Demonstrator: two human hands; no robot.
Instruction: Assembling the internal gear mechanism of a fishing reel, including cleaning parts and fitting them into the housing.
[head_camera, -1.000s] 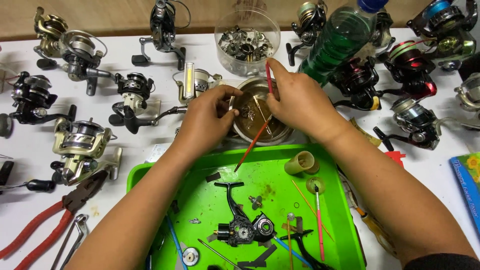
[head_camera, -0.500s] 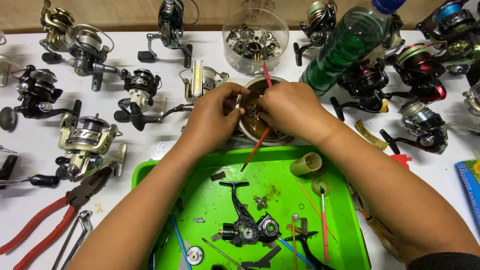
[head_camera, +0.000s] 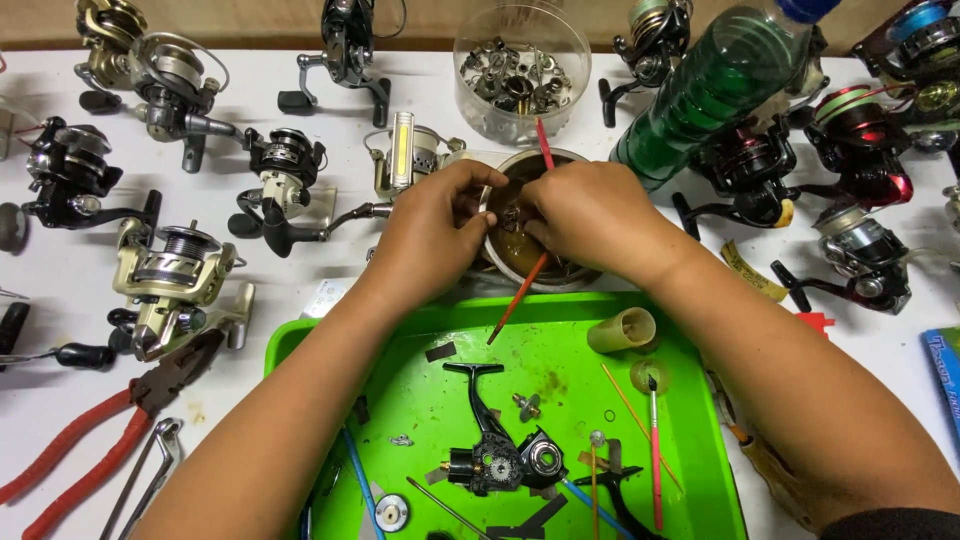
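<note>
Both hands meet over a round metal bowl of brown liquid (head_camera: 560, 270) just beyond the green tray (head_camera: 560, 315). My left hand (head_camera: 435, 235) pinches a small metal reel part (head_camera: 508, 218) at the bowl's rim. My right hand (head_camera: 590, 215) holds a thin red-handled brush (head_camera: 520, 300) that runs from above the bowl down onto the tray, with its fingers on the same small part. A black, partly stripped fishing reel body (head_camera: 500, 455) lies in the tray among small loose parts.
Many spinning reels ring the white table, such as a gold one (head_camera: 175, 275) at left. A clear tub of metal parts (head_camera: 520, 70) and a green bottle (head_camera: 715, 85) stand behind the bowl. Red-handled pliers (head_camera: 95, 430) lie front left. A cream cap (head_camera: 622, 330) and brushes rest in the tray.
The two hands have drawn closer together over the bowl. The brush has tilted with the right hand, and the fingers now work on the small part.
</note>
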